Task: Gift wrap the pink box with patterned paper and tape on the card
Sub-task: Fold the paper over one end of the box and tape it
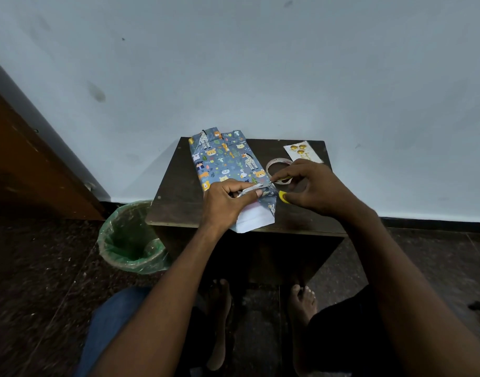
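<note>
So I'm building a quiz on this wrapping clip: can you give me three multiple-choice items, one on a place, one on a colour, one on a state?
1. Where does the white card with gold balloons lie on the small dark wooden table?
A. far right corner
B. near left corner
C. on the wrapped box

2. What is the ground colour of the animal-print wrapping paper?
A. red
B. blue-grey
C. yellow

3. How is the near end of the paper now?
A. taped flat
B. torn off
C. open, white underside showing

Answers:
1 A: the card sits beyond the clear tape roll, by the wall.
2 B: the animals are printed on blue-grey.
3 C: the white flap hangs at the table edge while the left hand pinches the fold and the right hand holds yellow-handled scissors.
</note>
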